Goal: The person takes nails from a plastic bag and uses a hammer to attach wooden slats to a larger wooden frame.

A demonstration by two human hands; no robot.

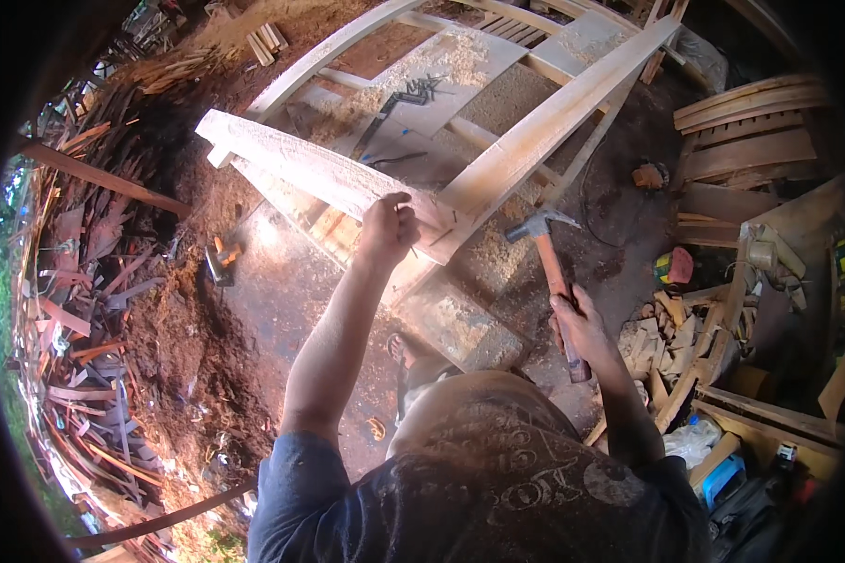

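My left hand (387, 228) is closed in a pinch at the near end of a pale, rough wooden beam (296, 159). A thin nail (414, 251) seems to stick out below its fingers. There the beam meets a second long beam (563, 108), forming a corner of a wooden frame. Another nail-like dark piece (454, 217) stands near this joint. My right hand (580, 324) grips the handle of a claw hammer (550, 258), whose metal head is raised to the right of the corner, apart from the wood.
Sawdust-covered boards (498, 98) lie inside the frame, with a dark metal square (385, 117) on them. A wooden block (465, 328) sits under the corner. Wood scraps (94, 338) heap at the left, beside an orange-handled tool (222, 261). Stacked planks (746, 141) and a red tape measure (674, 266) are at right.
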